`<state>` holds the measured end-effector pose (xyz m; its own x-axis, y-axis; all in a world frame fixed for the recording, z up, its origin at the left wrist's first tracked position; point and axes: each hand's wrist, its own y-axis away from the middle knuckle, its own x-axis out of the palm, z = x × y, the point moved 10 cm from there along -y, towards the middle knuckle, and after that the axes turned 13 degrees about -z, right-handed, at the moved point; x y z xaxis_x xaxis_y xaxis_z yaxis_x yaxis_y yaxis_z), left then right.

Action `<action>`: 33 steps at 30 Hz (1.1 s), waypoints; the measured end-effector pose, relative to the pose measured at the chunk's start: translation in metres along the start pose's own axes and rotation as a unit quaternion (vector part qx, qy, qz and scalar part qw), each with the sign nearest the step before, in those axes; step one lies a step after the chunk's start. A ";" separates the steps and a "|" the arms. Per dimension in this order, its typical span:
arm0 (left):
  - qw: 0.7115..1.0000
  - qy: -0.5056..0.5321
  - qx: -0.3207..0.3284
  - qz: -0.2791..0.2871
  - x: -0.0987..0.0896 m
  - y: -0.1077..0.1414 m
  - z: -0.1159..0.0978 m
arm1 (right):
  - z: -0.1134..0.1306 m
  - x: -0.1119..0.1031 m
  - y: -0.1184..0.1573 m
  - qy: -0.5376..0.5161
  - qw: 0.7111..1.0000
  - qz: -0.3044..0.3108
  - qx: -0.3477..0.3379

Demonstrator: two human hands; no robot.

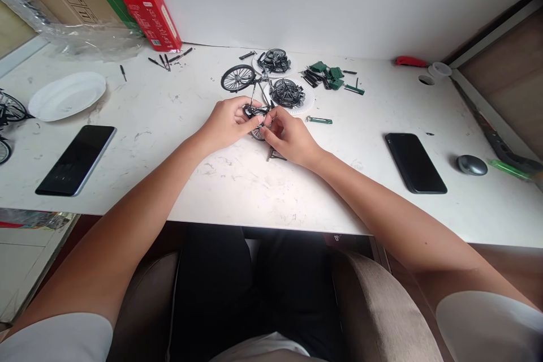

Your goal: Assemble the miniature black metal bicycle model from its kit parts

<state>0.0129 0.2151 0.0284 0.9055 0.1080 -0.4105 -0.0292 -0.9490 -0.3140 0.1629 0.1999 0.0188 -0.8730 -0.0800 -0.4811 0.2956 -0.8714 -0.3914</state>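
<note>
A small black model bicycle [253,87] is held between both hands over the white table, its large wheel [238,78] pointing away to the upper left. My left hand [231,120] has its fingers closed around the near end, by the other wheel [258,132]. From the right, my right hand [291,134] pinches at that same wheel with thumb and forefinger; any tiny part between them is hidden. Just below my right hand lies a dark frame-like piece [275,154]. Beyond the hands, paper plates hold black wheels [287,93] and more black parts [274,61].
Green and black pieces [331,75] lie behind on the right, a green strip [320,120] nearer. Phones rest at left [76,160] and right [416,163], beside a dark mouse [472,165]. An empty plate [68,96], model bicycles [11,110] and a red box [155,20] stand left.
</note>
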 end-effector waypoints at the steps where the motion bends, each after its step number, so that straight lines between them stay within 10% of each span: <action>1: 1.000 0.000 -0.001 0.000 0.000 0.000 0.000 | 0.000 0.000 0.000 0.000 1.000 -0.001 -0.001; 33: 0.998 0.024 0.022 -0.056 -0.008 -0.001 -0.004 | 0.013 -0.021 -0.001 0.045 0.993 -0.109 -0.012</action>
<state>0.0075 0.2139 0.0359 0.9230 0.1978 -0.3302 0.0556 -0.9175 -0.3939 0.1763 0.1968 0.0395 -0.8797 0.1534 -0.4501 0.1138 -0.8512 -0.5124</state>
